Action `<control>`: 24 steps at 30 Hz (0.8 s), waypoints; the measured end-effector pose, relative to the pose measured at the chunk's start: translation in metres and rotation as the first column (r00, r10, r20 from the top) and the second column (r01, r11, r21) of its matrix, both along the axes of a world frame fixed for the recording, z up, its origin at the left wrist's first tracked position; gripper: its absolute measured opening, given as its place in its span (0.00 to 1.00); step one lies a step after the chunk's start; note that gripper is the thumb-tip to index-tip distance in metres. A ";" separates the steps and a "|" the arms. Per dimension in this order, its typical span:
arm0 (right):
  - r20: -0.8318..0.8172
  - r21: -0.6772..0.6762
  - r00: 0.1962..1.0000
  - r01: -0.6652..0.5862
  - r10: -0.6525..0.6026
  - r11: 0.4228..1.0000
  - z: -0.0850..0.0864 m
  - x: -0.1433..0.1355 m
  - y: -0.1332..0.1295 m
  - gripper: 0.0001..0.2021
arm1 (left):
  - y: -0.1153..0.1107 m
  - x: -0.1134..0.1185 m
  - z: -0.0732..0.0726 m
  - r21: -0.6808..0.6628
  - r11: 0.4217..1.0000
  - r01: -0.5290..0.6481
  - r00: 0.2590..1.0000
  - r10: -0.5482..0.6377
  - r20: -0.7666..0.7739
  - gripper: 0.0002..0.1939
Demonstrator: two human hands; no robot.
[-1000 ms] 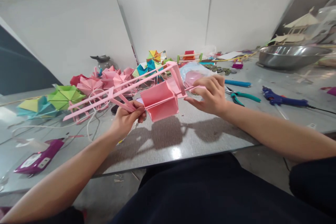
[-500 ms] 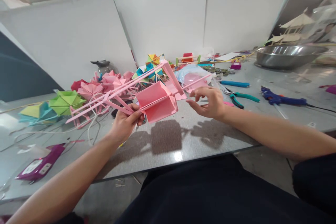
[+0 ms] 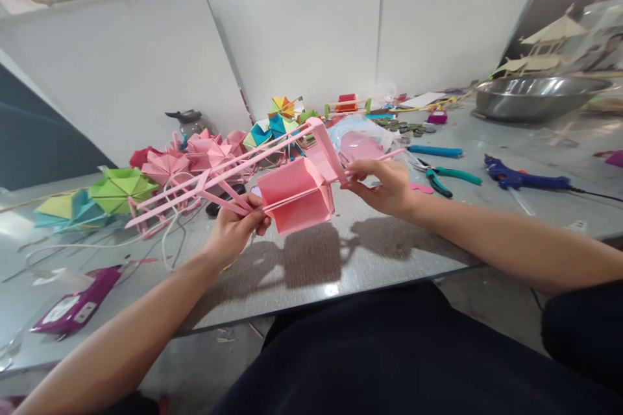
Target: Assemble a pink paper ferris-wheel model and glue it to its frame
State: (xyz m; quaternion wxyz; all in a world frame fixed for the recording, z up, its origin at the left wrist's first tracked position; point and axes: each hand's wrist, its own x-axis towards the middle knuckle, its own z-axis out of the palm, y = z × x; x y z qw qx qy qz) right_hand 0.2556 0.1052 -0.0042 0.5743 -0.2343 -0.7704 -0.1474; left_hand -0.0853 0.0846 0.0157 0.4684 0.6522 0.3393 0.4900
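Note:
A pink model frame [image 3: 257, 160] of thin strips, with a pink paper paddle wheel [image 3: 298, 194] mounted across it, hangs tilted above the table. My left hand [image 3: 238, 224] pinches it at the left, where the slanted strips meet the wheel's end. At the other side my right hand [image 3: 382, 187] closes thumb and fingers on the pink rod that sticks out past the upright strip. The rod's far end shows beyond the fingers. The wheel's folded vanes face me, and its shadow falls on the table below.
Folded paper umbrellas, one green [image 3: 122, 191], crowd the left. A purple power strip [image 3: 78, 301] lies at front left. Teal-handled pliers [image 3: 452, 176], a blue glue gun [image 3: 525, 180] and a steel bowl [image 3: 535, 100] are on the right. Coins [image 3: 403, 126] lie farther back.
My right hand has moved slightly left and closed on the pink rod; before, its fingers were apart beside it. The pink model has shifted a little right and down in my left hand.

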 end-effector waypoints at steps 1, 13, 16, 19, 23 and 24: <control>-0.012 -0.025 1.000 -0.009 0.009 1.000 -0.001 0.000 0.000 0.11 | 0.000 0.000 0.000 0.009 1.000 0.002 1.000 -0.002 -0.002 0.14; -0.155 -0.117 0.987 -0.071 0.052 0.991 -0.003 -0.008 -0.002 0.11 | -0.002 0.001 0.003 0.081 0.996 -0.027 0.994 0.035 -0.099 0.16; -0.231 -0.206 0.969 -0.136 0.087 0.969 -0.003 -0.013 -0.004 0.12 | -0.003 0.002 0.004 0.119 0.992 -0.029 0.993 0.043 -0.113 0.17; -0.328 -0.310 0.938 -0.217 0.110 0.926 -0.003 -0.018 -0.005 0.13 | -0.004 0.004 0.005 0.138 0.989 -0.043 0.993 0.058 -0.106 0.15; -0.436 -0.407 0.889 -0.335 0.142 0.850 -0.004 -0.023 0.000 0.15 | -0.008 0.006 0.008 0.141 0.985 -0.104 0.985 0.122 -0.124 0.13; -0.455 -0.424 0.877 -0.366 0.155 0.829 -0.004 -0.024 0.002 0.16 | -0.009 0.007 0.010 0.145 0.983 -0.115 0.982 0.134 -0.130 0.13</control>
